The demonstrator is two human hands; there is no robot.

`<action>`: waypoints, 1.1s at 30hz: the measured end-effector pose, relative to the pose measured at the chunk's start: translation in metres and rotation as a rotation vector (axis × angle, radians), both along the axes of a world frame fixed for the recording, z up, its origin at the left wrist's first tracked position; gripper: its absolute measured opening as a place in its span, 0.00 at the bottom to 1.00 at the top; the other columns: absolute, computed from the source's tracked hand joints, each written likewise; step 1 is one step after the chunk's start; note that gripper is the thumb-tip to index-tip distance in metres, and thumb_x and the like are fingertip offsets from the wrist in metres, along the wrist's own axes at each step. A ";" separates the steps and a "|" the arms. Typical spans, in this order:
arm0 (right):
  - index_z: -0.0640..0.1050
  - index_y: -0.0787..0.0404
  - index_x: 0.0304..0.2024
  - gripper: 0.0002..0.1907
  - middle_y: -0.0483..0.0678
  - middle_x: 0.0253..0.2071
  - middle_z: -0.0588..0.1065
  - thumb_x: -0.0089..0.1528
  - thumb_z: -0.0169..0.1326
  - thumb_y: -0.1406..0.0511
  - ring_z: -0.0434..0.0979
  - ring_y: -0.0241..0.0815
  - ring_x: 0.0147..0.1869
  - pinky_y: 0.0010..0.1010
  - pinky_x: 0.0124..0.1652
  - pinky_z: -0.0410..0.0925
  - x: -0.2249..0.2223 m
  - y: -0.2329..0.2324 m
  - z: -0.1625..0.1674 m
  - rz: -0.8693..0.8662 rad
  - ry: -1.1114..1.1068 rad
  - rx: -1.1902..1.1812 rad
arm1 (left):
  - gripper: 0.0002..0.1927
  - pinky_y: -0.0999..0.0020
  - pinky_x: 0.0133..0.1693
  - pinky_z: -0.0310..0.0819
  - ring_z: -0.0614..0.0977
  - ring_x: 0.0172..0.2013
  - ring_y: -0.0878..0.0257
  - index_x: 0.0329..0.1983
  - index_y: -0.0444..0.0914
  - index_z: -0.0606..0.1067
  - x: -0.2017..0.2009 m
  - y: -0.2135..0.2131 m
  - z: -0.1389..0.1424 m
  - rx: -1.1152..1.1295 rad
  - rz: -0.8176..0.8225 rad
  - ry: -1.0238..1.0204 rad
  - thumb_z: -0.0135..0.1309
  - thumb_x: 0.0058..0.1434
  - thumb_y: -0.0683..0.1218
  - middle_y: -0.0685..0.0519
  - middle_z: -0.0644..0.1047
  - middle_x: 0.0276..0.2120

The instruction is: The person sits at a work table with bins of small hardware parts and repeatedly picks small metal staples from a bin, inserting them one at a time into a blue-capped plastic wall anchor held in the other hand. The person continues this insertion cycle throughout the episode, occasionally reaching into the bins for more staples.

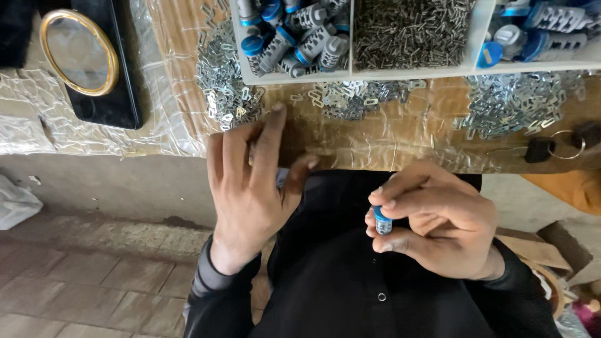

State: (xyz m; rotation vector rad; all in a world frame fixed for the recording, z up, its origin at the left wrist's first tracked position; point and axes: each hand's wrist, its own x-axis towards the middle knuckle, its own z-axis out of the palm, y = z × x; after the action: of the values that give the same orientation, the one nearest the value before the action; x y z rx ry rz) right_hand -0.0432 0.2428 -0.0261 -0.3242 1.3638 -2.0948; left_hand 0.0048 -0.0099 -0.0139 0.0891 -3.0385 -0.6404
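My right hand (432,219) is closed around a small grey cylinder with a blue cap (382,222), held over my dark-clothed lap. My left hand (253,181) reaches forward to the table edge, fingers extended, fingertips touching a heap of small metal clips (225,81); it seems to hold nothing, though something pale shows by the thumb. More clips lie in piles at the centre (350,97) and right (513,106) of the plastic-wrapped tabletop (388,138).
A white divided tray (477,37) at the back holds several blue-capped grey cylinders (300,37) and a compartment of clips (410,31). A gold-rimmed oval mirror (79,51) lies on a black slab at left. A black key fob with ring (554,147) sits right. Tiled floor below left.
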 end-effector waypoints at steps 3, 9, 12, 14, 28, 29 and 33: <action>0.77 0.71 0.54 0.18 0.58 0.56 0.73 0.61 0.64 0.78 0.84 0.43 0.49 0.29 0.46 0.85 0.002 0.003 -0.001 -0.023 -0.031 -0.016 | 0.23 0.55 0.52 0.73 0.75 0.50 0.50 0.55 0.36 0.75 0.003 -0.008 0.001 0.093 -0.157 0.062 0.69 0.62 0.50 0.46 0.74 0.48; 0.76 0.70 0.54 0.19 0.58 0.57 0.72 0.61 0.63 0.78 0.84 0.43 0.49 0.30 0.48 0.85 -0.002 0.010 -0.003 -0.019 -0.027 0.007 | 0.10 0.62 0.46 0.80 0.80 0.46 0.55 0.44 0.35 0.78 -0.002 -0.017 -0.018 0.123 -0.414 0.271 0.68 0.63 0.36 0.49 0.78 0.45; 0.76 0.70 0.54 0.19 0.58 0.58 0.72 0.62 0.63 0.79 0.84 0.43 0.50 0.30 0.48 0.85 -0.002 0.013 -0.003 -0.047 -0.029 -0.011 | 0.09 0.63 0.46 0.80 0.80 0.47 0.55 0.44 0.35 0.78 0.000 -0.009 -0.023 0.132 -0.298 0.284 0.67 0.65 0.35 0.50 0.78 0.46; 0.76 0.70 0.54 0.19 0.58 0.57 0.72 0.61 0.63 0.79 0.84 0.43 0.50 0.30 0.46 0.85 -0.002 0.017 -0.001 -0.065 -0.016 -0.005 | 0.09 0.64 0.47 0.80 0.79 0.48 0.56 0.44 0.35 0.79 0.006 -0.004 -0.022 0.146 -0.183 0.260 0.67 0.65 0.35 0.51 0.79 0.46; 0.76 0.69 0.55 0.19 0.57 0.55 0.72 0.62 0.64 0.78 0.84 0.42 0.50 0.30 0.48 0.85 0.001 0.032 -0.003 -0.089 -0.032 -0.026 | 0.15 0.61 0.43 0.80 0.80 0.43 0.51 0.45 0.33 0.81 0.009 0.004 -0.013 0.043 -0.262 0.276 0.67 0.55 0.31 0.47 0.78 0.42; 0.76 0.68 0.55 0.19 0.57 0.55 0.72 0.62 0.64 0.78 0.84 0.42 0.50 0.30 0.48 0.85 0.001 0.032 -0.003 -0.093 -0.029 -0.031 | 0.15 0.61 0.45 0.81 0.81 0.45 0.51 0.46 0.33 0.80 0.011 0.004 -0.012 0.066 -0.232 0.250 0.66 0.56 0.31 0.47 0.79 0.43; 0.77 0.67 0.55 0.20 0.57 0.54 0.73 0.61 0.64 0.78 0.85 0.42 0.49 0.29 0.47 0.86 0.000 0.032 -0.003 -0.129 -0.002 -0.048 | 0.13 0.65 0.46 0.82 0.83 0.45 0.55 0.47 0.35 0.79 0.031 0.007 -0.005 0.161 -0.086 0.229 0.66 0.61 0.31 0.49 0.80 0.42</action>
State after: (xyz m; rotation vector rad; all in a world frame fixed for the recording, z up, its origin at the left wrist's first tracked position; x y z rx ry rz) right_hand -0.0429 0.2745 -0.0295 -0.2601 1.3682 -2.2352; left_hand 0.0356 -0.0028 -0.0185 -0.1036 -2.7801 -0.8374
